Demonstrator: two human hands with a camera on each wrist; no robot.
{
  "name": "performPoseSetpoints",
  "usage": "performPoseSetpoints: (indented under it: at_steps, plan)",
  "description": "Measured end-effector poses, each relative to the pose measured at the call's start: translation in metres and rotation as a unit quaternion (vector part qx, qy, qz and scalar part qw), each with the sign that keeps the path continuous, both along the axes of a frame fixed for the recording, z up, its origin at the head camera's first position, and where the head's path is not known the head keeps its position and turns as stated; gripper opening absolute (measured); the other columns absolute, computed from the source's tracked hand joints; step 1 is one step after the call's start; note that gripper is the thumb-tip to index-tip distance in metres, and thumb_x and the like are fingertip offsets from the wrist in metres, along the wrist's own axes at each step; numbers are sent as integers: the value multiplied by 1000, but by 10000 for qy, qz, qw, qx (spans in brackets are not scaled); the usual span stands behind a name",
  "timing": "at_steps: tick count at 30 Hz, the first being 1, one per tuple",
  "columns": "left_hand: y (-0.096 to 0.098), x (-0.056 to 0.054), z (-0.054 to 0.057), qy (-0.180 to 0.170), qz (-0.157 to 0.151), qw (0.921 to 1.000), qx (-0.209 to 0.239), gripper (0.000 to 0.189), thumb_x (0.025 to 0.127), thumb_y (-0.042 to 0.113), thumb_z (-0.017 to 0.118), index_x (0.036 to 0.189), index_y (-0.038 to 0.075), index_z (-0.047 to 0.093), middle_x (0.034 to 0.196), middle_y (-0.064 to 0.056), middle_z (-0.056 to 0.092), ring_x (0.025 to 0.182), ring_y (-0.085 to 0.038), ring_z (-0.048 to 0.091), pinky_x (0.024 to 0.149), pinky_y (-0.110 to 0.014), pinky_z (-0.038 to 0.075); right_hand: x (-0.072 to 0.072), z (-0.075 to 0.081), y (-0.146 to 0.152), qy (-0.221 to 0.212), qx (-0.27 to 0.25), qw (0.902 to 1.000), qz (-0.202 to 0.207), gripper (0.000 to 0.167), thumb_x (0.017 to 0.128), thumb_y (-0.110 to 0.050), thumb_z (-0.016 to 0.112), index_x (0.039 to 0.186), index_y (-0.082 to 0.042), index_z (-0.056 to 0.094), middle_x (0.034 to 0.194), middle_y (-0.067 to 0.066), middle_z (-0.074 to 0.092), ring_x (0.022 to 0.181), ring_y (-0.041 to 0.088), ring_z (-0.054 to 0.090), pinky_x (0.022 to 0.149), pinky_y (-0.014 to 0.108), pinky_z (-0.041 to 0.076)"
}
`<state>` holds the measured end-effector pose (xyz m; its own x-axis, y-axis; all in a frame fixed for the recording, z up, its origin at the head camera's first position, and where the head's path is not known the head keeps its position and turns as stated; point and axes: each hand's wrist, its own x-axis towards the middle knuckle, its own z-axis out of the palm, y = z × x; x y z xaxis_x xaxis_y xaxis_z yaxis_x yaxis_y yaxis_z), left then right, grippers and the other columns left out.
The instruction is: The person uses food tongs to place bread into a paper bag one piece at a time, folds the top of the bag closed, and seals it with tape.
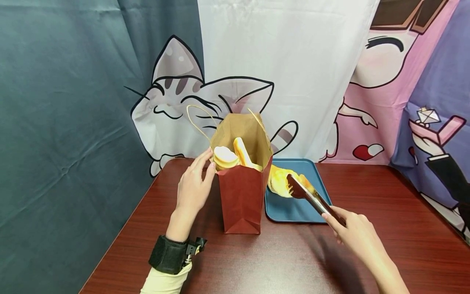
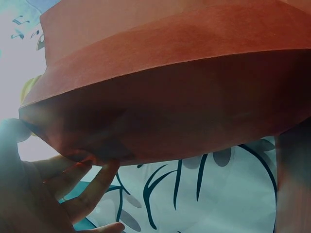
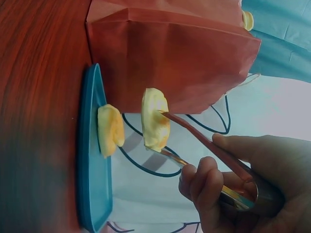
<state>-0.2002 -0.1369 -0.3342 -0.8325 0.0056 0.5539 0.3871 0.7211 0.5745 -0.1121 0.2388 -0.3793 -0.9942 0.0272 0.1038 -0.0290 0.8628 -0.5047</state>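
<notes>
A red paper bag (image 1: 240, 200) stands upright, its mouth showing a brown inside. At its left rim, my left hand (image 1: 194, 183) pinches the paper between thumb and fingers. Near that hand, a round cream-topped pastry (image 1: 225, 157) and a long bread stick (image 1: 241, 152) show in the bag's mouth. My right hand (image 1: 354, 228) grips brown-tipped metal tongs (image 1: 312, 197). Their tips clasp a yellow bread piece (image 3: 155, 121) above the blue tray (image 1: 293, 214), right of the bag. Another bread piece (image 3: 108, 131) lies on the tray.
The dark red wooden table (image 1: 147, 245) carries the bag and tray. Behind it hangs a cloth backdrop (image 1: 312, 61) with cartoon figures. A thin cord handle (image 1: 191, 116) sticks up from the bag's left side. A black strap (image 1: 169, 254) is around the left wrist.
</notes>
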Motion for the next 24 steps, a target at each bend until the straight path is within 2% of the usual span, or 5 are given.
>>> performPoseSetpoints:
  at_steps: [3,7,24]
  plan:
    - [0,0,0,14,-14,10000,8,45,104,44,43,143,26,55,152,12,50,135,-26,54,104,-55,45,-1,2,0,100,23,9999,7,47,99,-59,46,116,-20,65,56,-8,56,53,6,50,53,26,36]
    - [0,-1,-1,15,-12,10000,12,45,104,44,43,143,26,55,152,12,50,136,-25,53,105,-55,45,-3,6,1,250,58,9997,-27,52,100,-59,46,125,-17,63,57,-8,57,54,5,52,56,26,36]
    - [0,0,0,-51,6,10000,12,45,103,45,43,144,27,54,152,13,49,136,-27,53,105,-55,45,-3,14,2,911,-68,9957,-125,44,100,-51,51,126,-18,63,57,-10,58,52,4,55,56,25,36]
